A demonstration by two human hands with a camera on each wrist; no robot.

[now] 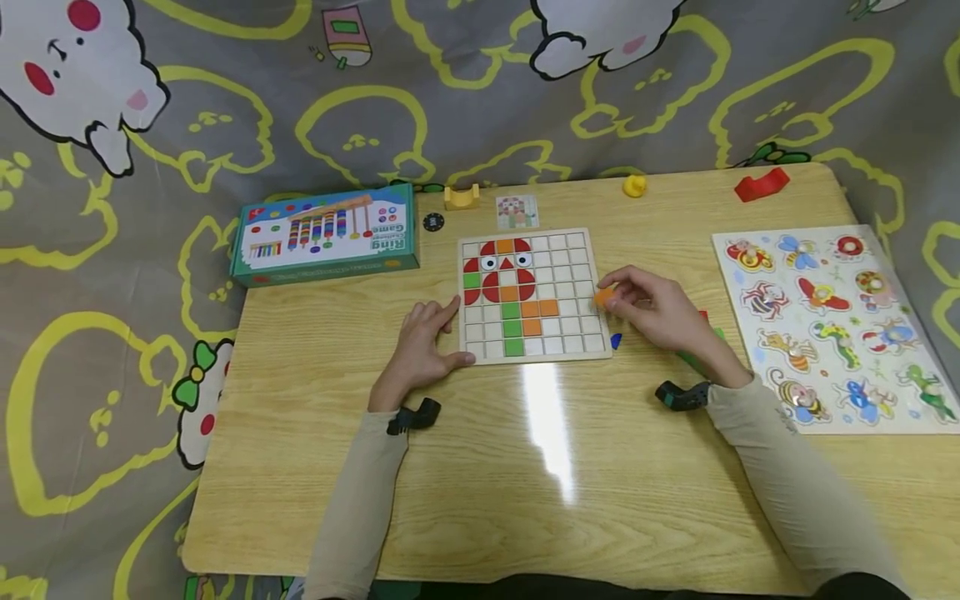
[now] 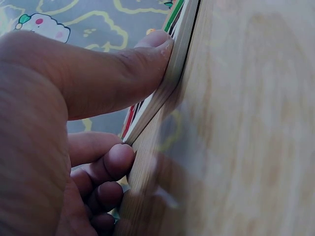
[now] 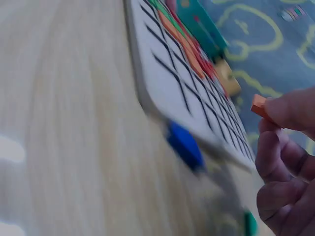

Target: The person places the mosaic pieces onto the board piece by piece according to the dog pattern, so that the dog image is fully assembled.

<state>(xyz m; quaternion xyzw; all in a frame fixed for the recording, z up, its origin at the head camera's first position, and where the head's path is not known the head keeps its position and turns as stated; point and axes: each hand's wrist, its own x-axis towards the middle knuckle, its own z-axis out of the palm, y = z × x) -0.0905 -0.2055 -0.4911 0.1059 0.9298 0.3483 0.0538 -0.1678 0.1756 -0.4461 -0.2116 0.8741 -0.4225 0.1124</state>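
Note:
A white grid board point(image 1: 573, 343) with a pale wooden rim lies on the table, partly filled with red, green and orange tiles and two eye pieces. At its near left corner, my left hand point(image 1: 425, 343) rests thumb and index finger against the edges. The left wrist view shows that thumb point(image 2: 118, 73) pressing the board's side. Just beyond the right edge, my right hand point(image 1: 660, 308) pinches a small orange tile point(image 3: 259, 106) between thumb and finger. Below it lies a blue piece point(image 3: 184, 145) beside the board. Green and red pieces are partly hidden under the right hand.
A boxed ring game point(image 1: 326, 233) sits at the back left. Behind the board are a black disc point(image 1: 433, 222), a yellow block point(image 1: 461, 197) and a picture card point(image 1: 517, 212). Farther right are a yellow duck point(image 1: 634, 186), a red block point(image 1: 762, 184) and an insect puzzle board point(image 1: 813, 287).

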